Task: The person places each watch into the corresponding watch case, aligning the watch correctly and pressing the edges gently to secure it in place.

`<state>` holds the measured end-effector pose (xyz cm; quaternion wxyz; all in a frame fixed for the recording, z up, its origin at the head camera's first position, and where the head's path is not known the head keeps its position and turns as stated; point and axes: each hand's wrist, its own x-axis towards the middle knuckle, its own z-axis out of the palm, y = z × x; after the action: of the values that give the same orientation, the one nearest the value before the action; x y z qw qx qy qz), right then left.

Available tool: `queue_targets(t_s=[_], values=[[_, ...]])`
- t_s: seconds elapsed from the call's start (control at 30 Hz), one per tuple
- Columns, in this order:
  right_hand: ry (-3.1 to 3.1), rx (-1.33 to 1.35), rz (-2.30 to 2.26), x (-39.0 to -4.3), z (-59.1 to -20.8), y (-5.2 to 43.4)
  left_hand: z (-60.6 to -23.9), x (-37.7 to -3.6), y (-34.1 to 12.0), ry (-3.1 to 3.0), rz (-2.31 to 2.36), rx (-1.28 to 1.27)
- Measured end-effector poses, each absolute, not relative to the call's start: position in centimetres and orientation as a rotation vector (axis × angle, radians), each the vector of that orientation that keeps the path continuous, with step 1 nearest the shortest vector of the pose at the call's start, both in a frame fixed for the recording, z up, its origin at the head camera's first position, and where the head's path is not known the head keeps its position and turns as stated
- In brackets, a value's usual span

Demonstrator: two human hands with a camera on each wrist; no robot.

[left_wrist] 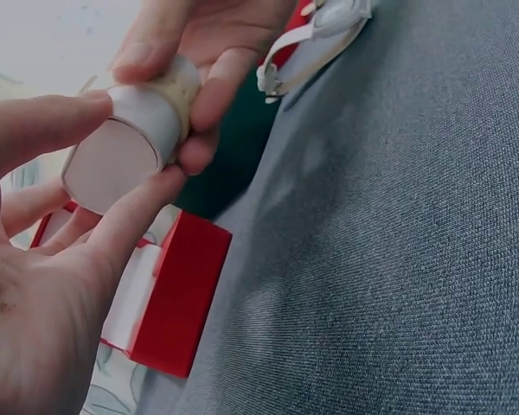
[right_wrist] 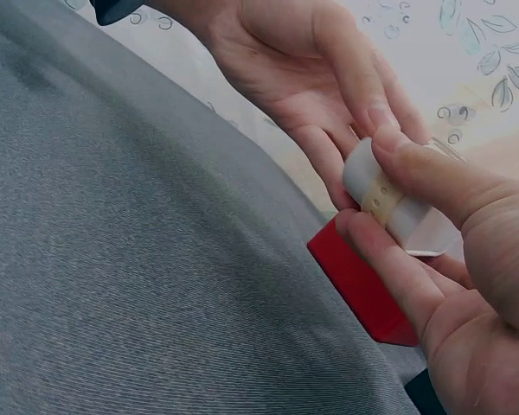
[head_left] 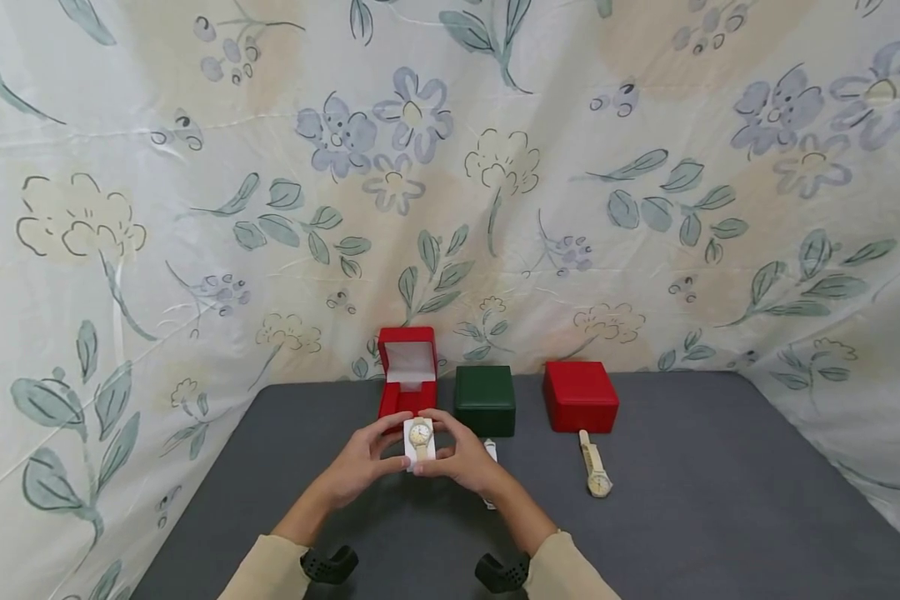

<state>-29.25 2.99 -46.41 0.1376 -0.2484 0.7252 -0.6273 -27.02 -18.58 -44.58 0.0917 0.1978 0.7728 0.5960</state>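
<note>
Both hands hold a white watch cushion [left_wrist: 112, 164] with a cream-strapped wristwatch [head_left: 421, 434] wrapped round it, dial facing up and toward me in the head view. My left hand [head_left: 356, 467] pinches the left side between thumb and fingers. On the opposite side my right hand [head_left: 468, 458] grips it the same way, its thumb over the cushion in the right wrist view. Just behind the hands stands an open red watch box [head_left: 384, 400], lid raised, with a white lid lining and a red inside. The hands cover its front part.
A closed green box [head_left: 485, 400] and a closed red box [head_left: 581, 396] stand to the right along the back. Before the red one lies a cream-strapped watch [head_left: 598, 483]. A white-strapped watch [head_left: 491, 450] is partly hidden by the right arm. Floral cloth [head_left: 420, 275] hangs behind the grey table [head_left: 690, 492].
</note>
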Motion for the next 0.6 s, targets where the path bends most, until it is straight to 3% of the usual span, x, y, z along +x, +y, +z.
queue_targets(t_s=[0.6], values=[[2.276, -0.686, -1.783, -29.6, -46.4, 1.4, -42.8, -28.2, -18.6, 2.876, 1.224, 0.74]])
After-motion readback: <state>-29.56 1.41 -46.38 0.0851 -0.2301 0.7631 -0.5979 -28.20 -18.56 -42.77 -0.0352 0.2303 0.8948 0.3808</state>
